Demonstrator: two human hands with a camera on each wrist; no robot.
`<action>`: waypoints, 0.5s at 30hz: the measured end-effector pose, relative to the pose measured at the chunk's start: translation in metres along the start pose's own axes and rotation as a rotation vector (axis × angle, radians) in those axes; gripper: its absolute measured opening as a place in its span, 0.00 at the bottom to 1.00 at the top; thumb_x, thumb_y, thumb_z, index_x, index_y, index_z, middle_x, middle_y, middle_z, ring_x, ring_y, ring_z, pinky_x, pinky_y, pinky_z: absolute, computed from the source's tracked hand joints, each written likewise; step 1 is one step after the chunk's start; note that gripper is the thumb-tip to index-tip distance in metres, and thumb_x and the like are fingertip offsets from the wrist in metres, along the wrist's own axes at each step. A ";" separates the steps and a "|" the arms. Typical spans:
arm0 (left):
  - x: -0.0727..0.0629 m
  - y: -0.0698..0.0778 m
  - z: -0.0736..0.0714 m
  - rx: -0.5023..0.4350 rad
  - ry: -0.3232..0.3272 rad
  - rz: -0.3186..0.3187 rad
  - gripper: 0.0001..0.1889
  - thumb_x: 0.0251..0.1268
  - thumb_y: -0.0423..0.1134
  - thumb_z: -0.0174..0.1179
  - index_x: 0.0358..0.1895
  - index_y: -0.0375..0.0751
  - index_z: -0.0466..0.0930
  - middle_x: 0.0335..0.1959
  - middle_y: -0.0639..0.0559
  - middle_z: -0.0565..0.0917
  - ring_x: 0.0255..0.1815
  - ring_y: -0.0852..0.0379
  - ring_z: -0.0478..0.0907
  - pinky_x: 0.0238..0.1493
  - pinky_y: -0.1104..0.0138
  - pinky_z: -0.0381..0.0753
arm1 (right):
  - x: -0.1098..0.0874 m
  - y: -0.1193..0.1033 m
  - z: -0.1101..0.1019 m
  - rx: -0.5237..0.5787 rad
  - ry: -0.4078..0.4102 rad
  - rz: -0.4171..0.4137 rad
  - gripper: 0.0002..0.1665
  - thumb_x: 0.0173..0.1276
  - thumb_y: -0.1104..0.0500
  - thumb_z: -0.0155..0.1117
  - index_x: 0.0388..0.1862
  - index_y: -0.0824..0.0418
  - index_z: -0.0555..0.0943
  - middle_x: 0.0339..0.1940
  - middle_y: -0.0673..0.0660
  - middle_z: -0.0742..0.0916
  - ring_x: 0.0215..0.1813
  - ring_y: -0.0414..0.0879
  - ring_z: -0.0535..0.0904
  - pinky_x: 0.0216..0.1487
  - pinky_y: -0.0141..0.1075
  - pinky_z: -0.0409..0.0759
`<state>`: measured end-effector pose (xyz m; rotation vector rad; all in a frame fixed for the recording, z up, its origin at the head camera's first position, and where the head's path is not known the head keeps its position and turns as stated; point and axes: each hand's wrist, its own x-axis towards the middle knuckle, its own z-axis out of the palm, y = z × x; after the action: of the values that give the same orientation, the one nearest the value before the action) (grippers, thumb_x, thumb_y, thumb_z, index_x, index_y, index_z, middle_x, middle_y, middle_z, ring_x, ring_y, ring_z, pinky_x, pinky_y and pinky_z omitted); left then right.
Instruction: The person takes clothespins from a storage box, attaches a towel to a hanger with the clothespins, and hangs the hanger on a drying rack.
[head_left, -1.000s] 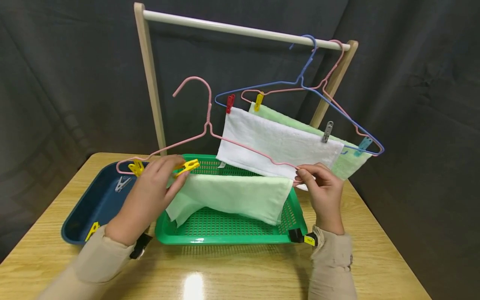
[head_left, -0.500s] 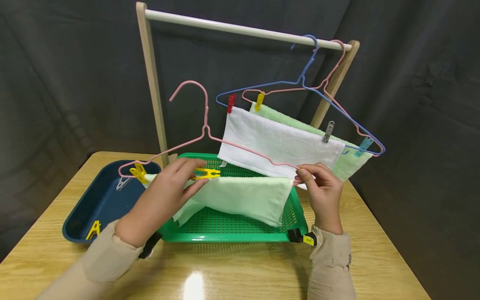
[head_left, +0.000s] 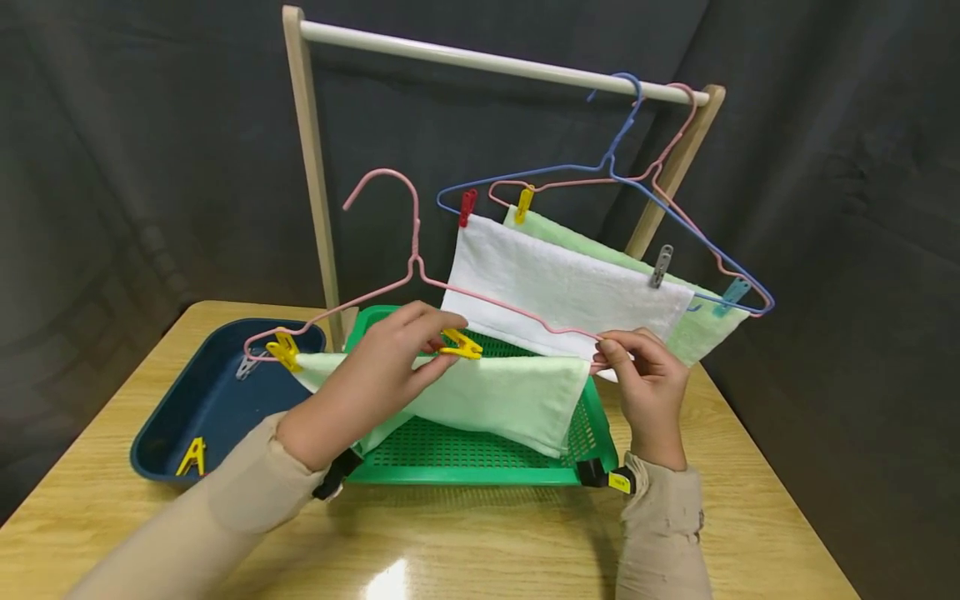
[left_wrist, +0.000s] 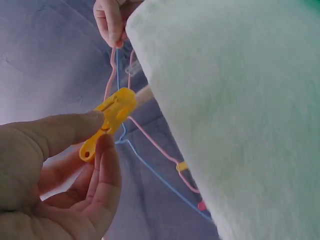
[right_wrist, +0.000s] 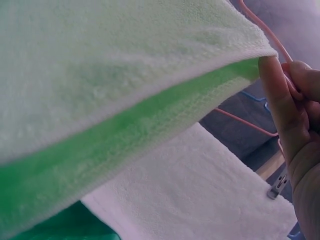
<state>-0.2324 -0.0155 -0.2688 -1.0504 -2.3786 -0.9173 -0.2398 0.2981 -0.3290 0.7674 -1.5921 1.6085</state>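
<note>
In the head view a pink hanger (head_left: 415,237) is held up by my right hand (head_left: 647,379), whose thumb and fingers grip its right end. Folded over its lower bar hangs a pale green towel (head_left: 495,396). A yellow clothespin (head_left: 285,350) clips the towel near the hanger's left end. Between thumb and fingers my left hand (head_left: 382,371) pinches a second yellow clothespin (head_left: 462,344), just over the towel's top edge. The left wrist view shows this clothespin (left_wrist: 110,120) beside the towel. In the right wrist view the fingertips (right_wrist: 272,80) are right at the towel's corner.
A green basket (head_left: 465,475) stands under the towel. To its left is a navy tray (head_left: 161,408) with yellow and grey clothespins. Behind, a rack with a white bar (head_left: 495,58) carries a blue hanger (head_left: 540,171) with a white towel (head_left: 555,275) and another pink hanger.
My left hand has moved right along the towel's top edge with the yellow clothespin, from near the left end to about the middle. The right hand keeps its grip almost in place.
</note>
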 end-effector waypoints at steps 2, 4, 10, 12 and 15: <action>0.004 0.003 0.002 -0.033 -0.013 -0.044 0.19 0.59 0.30 0.73 0.53 0.34 0.80 0.45 0.46 0.84 0.40 0.53 0.85 0.43 0.65 0.85 | 0.000 0.000 0.000 0.008 0.012 0.001 0.04 0.64 0.85 0.57 0.36 0.88 0.79 0.28 0.62 0.83 0.29 0.46 0.85 0.32 0.34 0.86; 0.007 0.006 0.005 -0.081 -0.022 -0.086 0.19 0.59 0.30 0.73 0.51 0.35 0.79 0.44 0.46 0.85 0.41 0.54 0.85 0.45 0.64 0.85 | 0.000 -0.001 0.001 0.008 0.021 0.004 0.04 0.64 0.85 0.58 0.35 0.88 0.79 0.28 0.61 0.83 0.29 0.45 0.85 0.32 0.34 0.86; 0.014 0.013 0.010 -0.201 -0.022 -0.149 0.17 0.60 0.31 0.72 0.53 0.39 0.83 0.46 0.50 0.86 0.44 0.57 0.86 0.47 0.67 0.84 | 0.001 -0.002 0.003 0.011 0.028 0.004 0.04 0.64 0.85 0.58 0.35 0.89 0.79 0.28 0.61 0.83 0.29 0.46 0.85 0.32 0.34 0.86; 0.017 0.016 0.011 -0.212 -0.013 -0.163 0.18 0.61 0.32 0.72 0.54 0.39 0.83 0.46 0.50 0.86 0.44 0.57 0.86 0.47 0.67 0.84 | 0.000 -0.002 0.003 0.015 0.027 0.002 0.04 0.64 0.85 0.57 0.35 0.89 0.79 0.28 0.61 0.83 0.29 0.46 0.85 0.32 0.34 0.86; 0.020 0.019 0.012 -0.220 0.001 -0.193 0.19 0.60 0.32 0.73 0.54 0.38 0.82 0.44 0.50 0.87 0.43 0.57 0.85 0.46 0.65 0.84 | 0.000 -0.002 0.004 0.016 0.030 0.002 0.04 0.64 0.85 0.57 0.36 0.89 0.79 0.28 0.61 0.83 0.29 0.46 0.85 0.32 0.34 0.86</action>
<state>-0.2322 0.0126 -0.2582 -0.9046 -2.4525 -1.2717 -0.2383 0.2944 -0.3273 0.7468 -1.5613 1.6284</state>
